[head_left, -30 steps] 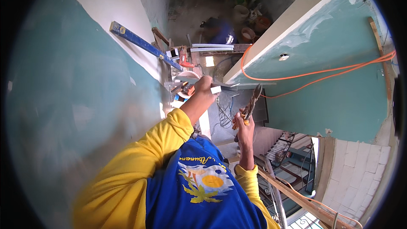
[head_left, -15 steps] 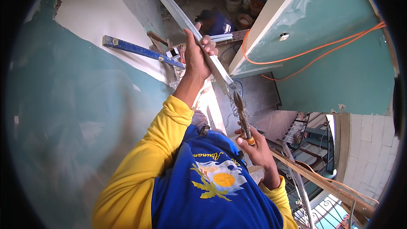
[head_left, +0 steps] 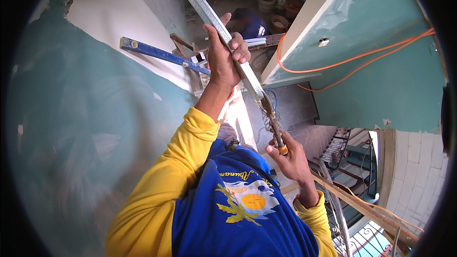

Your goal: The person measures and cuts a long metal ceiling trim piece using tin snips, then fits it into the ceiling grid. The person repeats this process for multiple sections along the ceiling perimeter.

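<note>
A long galvanized metal channel (head_left: pixel 199 5) slants from the top of the view down toward the middle. My left hand (head_left: pixel 225 56) is closed around it, thumb on one side and fingers on the other. My right hand (head_left: pixel 290 158) grips a pair of tin snips (head_left: pixel 272 121) by its orange-ended handles. The jaws of the snips meet the lower end of the channel; how far they reach over the metal is hard to make out. Most of the handles are hidden by my fingers.
A blue spirit level (head_left: pixel 157 53) juts out at the left by the green-painted wall (head_left: pixel 71 128). An orange cable (head_left: pixel 342 64) hangs across the right wall. Buckets (head_left: pixel 266 2) and a person in dark blue (head_left: pixel 257 24) are beyond. A metal railing (head_left: pixel 339 209) and stairs lie lower right.
The tin snips have moved up against the channel's lower end, where a gap showed before. My right hand has closed further on the handles. The channel has shifted slightly.
</note>
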`<act>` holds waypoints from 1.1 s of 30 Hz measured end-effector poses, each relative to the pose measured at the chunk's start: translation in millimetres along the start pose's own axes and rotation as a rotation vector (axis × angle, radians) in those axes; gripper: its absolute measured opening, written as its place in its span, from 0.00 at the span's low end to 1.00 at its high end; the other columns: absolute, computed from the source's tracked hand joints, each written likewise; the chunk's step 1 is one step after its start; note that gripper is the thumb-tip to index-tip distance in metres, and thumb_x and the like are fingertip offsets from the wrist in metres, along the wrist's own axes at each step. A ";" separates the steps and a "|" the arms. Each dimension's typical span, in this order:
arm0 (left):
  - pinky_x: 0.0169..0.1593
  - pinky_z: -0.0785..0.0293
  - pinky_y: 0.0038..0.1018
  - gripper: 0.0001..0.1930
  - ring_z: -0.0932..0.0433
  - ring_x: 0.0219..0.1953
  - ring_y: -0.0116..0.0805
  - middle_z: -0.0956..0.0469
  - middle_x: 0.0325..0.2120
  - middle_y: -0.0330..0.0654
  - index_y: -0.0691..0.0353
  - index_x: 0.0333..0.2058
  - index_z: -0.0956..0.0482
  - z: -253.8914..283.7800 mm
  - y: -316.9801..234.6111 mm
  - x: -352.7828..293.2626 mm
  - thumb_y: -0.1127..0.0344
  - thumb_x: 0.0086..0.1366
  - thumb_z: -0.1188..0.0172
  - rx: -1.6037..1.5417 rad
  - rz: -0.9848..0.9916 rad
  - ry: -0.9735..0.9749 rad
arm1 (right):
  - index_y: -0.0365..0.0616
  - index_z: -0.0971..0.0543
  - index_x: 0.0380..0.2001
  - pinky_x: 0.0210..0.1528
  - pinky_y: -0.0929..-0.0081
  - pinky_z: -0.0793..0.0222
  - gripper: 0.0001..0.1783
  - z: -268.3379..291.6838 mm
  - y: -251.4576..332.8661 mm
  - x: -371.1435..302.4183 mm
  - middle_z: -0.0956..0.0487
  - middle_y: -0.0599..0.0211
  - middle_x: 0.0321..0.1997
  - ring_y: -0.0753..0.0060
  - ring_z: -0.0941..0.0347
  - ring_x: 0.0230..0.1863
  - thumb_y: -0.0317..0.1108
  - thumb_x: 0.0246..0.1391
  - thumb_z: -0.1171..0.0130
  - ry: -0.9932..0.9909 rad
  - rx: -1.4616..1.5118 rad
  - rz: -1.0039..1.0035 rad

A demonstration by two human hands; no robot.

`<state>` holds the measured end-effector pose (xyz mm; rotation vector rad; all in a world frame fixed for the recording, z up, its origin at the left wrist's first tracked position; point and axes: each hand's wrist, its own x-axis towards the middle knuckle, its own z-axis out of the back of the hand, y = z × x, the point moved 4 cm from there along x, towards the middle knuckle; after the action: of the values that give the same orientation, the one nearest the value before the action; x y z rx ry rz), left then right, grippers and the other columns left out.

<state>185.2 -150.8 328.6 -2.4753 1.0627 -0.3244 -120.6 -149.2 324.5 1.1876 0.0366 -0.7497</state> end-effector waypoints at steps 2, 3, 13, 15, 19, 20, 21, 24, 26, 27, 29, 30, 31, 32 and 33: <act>0.21 0.37 0.20 0.36 0.38 0.16 0.19 0.35 0.21 0.30 0.50 0.63 0.27 0.6 -3.1 -0.7 0.27 0.75 0.55 -0.027 0.000 0.051 | 0.31 0.23 0.61 0.46 0.55 0.23 0.36 -1.0 2.9 -0.2 0.14 0.40 0.39 0.50 0.15 0.40 0.52 0.62 0.30 -0.011 -0.035 0.024; 0.20 0.37 0.20 0.35 0.38 0.16 0.19 0.34 0.21 0.30 0.51 0.61 0.26 1.2 -4.8 -1.0 0.27 0.75 0.55 -0.041 0.001 0.077 | 0.31 0.23 0.60 0.45 0.56 0.22 0.35 -2.0 4.3 -0.1 0.14 0.40 0.38 0.50 0.15 0.39 0.50 0.63 0.30 -0.016 -0.052 0.036; 0.26 0.30 0.22 0.26 0.31 0.22 0.22 0.30 0.24 0.31 0.57 0.37 0.23 25.9 38.7 -12.5 0.37 0.79 0.49 -0.642 0.199 -0.019 | 0.37 0.21 0.53 0.41 0.61 0.25 0.20 -38.0 -23.1 28.9 0.20 0.59 0.29 0.59 0.20 0.32 0.32 0.59 0.33 -0.222 -0.082 0.321; 0.28 0.28 0.21 0.24 0.29 0.23 0.22 0.30 0.24 0.31 0.57 0.33 0.26 52.7 58.0 -18.2 0.40 0.79 0.45 -0.699 0.274 -0.139 | 0.38 0.23 0.59 0.48 0.54 0.24 0.26 -43.7 -28.1 39.7 0.18 0.49 0.40 0.44 0.19 0.42 0.38 0.61 0.32 -0.185 -0.062 0.278; 0.30 0.25 0.21 0.24 0.28 0.23 0.24 0.29 0.21 0.31 0.55 0.28 0.28 68.2 55.8 -14.9 0.43 0.77 0.42 -0.590 0.244 -0.301 | 0.38 0.24 0.63 0.49 0.54 0.24 0.30 -49.8 -44.9 49.1 0.18 0.48 0.45 0.41 0.19 0.45 0.41 0.61 0.32 -0.157 0.035 0.258; 0.30 0.25 0.21 0.24 0.28 0.23 0.24 0.29 0.21 0.30 0.55 0.28 0.28 71.0 52.2 -12.1 0.44 0.76 0.41 -0.628 0.249 -0.284 | 0.38 0.24 0.63 0.48 0.54 0.24 0.30 -53.1 -50.0 45.1 0.18 0.49 0.45 0.42 0.19 0.44 0.41 0.61 0.32 -0.171 0.061 0.268; 0.30 0.24 0.21 0.24 0.28 0.23 0.25 0.28 0.21 0.30 0.55 0.27 0.28 74.2 47.2 -6.4 0.44 0.76 0.41 -0.667 0.255 -0.267 | 0.38 0.24 0.63 0.46 0.56 0.25 0.30 -55.3 -54.8 41.3 0.19 0.51 0.45 0.45 0.19 0.42 0.38 0.60 0.30 -0.245 0.043 0.352; 0.30 0.26 0.21 0.24 0.27 0.23 0.25 0.28 0.20 0.29 0.53 0.27 0.28 80.2 44.1 -0.3 0.42 0.75 0.42 -0.730 0.312 -0.234 | 0.38 0.23 0.61 0.44 0.56 0.25 0.29 -48.0 -38.3 29.3 0.19 0.51 0.41 0.46 0.20 0.39 0.34 0.58 0.28 -0.280 -0.020 0.365; 0.31 0.26 0.20 0.25 0.27 0.23 0.25 0.30 0.18 0.28 0.50 0.26 0.29 81.0 48.8 0.8 0.39 0.76 0.45 -0.784 0.385 -0.193 | 0.38 0.21 0.55 0.41 0.57 0.25 0.24 -41.3 -21.7 28.9 0.20 0.51 0.36 0.44 0.21 0.36 0.31 0.56 0.28 -0.347 -0.075 0.415; 0.31 0.26 0.20 0.25 0.26 0.23 0.25 0.30 0.18 0.28 0.50 0.26 0.28 82.9 51.5 -1.5 0.40 0.76 0.45 -0.802 0.402 -0.196 | 0.38 0.21 0.53 0.40 0.58 0.25 0.23 -38.2 -10.6 28.8 0.20 0.51 0.35 0.44 0.21 0.35 0.30 0.55 0.28 -0.374 -0.083 0.428; 0.30 0.26 0.20 0.24 0.26 0.24 0.25 0.29 0.19 0.28 0.50 0.26 0.28 78.5 54.7 -5.8 0.40 0.76 0.45 -0.833 0.437 -0.196 | 0.37 0.21 0.50 0.39 0.58 0.25 0.21 -30.0 3.4 25.3 0.20 0.51 0.33 0.43 0.22 0.34 0.29 0.54 0.28 -0.492 -0.088 0.544; 0.30 0.27 0.20 0.24 0.25 0.24 0.25 0.29 0.19 0.28 0.51 0.25 0.28 76.5 55.3 -5.7 0.41 0.76 0.45 -0.833 0.431 -0.190 | 0.37 0.20 0.49 0.38 0.57 0.25 0.20 -26.1 8.7 20.4 0.20 0.51 0.33 0.43 0.22 0.33 0.28 0.53 0.29 -0.579 -0.087 0.645; 0.30 0.27 0.20 0.24 0.25 0.24 0.25 0.28 0.19 0.28 0.51 0.25 0.28 75.3 55.8 -6.2 0.42 0.76 0.44 -0.830 0.420 -0.185 | 0.36 0.20 0.48 0.37 0.57 0.25 0.19 -24.1 11.2 15.2 0.20 0.50 0.32 0.43 0.22 0.32 0.28 0.53 0.29 -0.663 -0.082 0.748; 0.29 0.27 0.20 0.24 0.24 0.25 0.25 0.28 0.19 0.28 0.51 0.25 0.28 74.1 55.9 -5.7 0.42 0.76 0.44 -0.828 0.409 -0.180 | 0.36 0.20 0.45 0.34 0.56 0.25 0.18 -28.0 3.0 16.4 0.20 0.49 0.32 0.42 0.22 0.30 0.26 0.51 0.30 -0.697 0.082 0.760; 0.29 0.26 0.20 0.22 0.24 0.25 0.25 0.28 0.20 0.28 0.52 0.25 0.27 72.4 56.2 -4.4 0.45 0.76 0.43 -0.824 0.418 -0.167 | 0.37 0.20 0.44 0.34 0.56 0.25 0.16 -28.5 2.5 26.8 0.20 0.48 0.32 0.40 0.22 0.29 0.27 0.52 0.30 -0.666 -0.011 0.700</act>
<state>173.6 -161.3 238.2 -2.7454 1.8610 0.5494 -88.8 -138.3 304.3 0.8040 -0.8827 -0.4793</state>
